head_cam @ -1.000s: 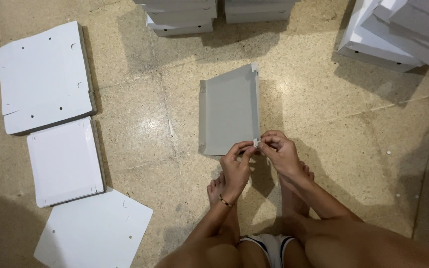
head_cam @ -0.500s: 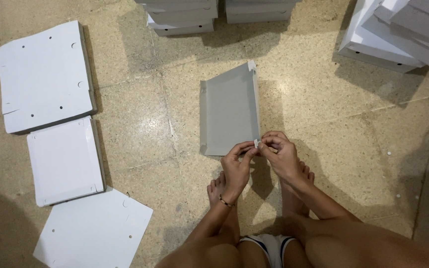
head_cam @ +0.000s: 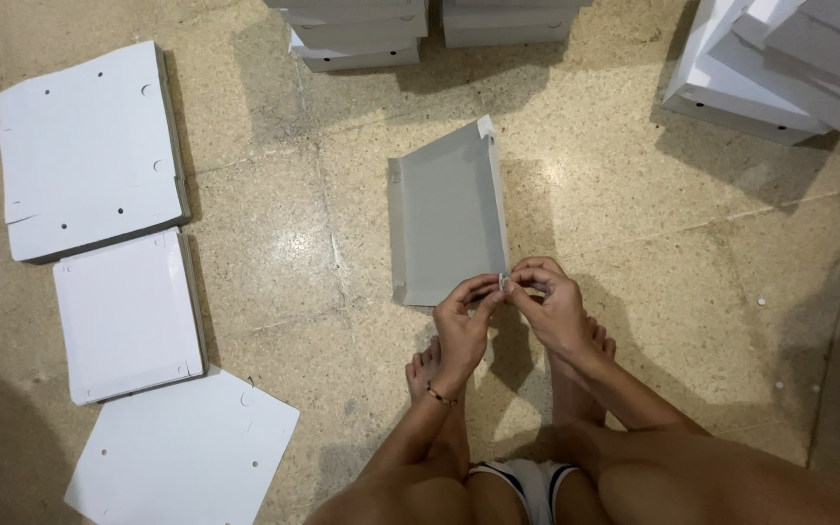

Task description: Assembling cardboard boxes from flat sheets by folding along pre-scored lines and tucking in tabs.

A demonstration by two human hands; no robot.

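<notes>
grey cardboard sheet with folded edges, near corner pinched by left hand, right hand

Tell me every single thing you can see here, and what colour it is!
grey cardboard piece: one, grey with folded-up side edges, on the floor in front of the hands.
flat white cardboard sheets: three piles or sheets, white with small holes, in a row down the left.
stacks of white boxes: two at the top edge, white; more white boxes at top right.
floor: speckled tan stone.
bracelet: one, dark, on the left wrist.
feet: two, bare, below the hands.
left hand and right hand: both pinching the grey piece's near right corner.
</notes>
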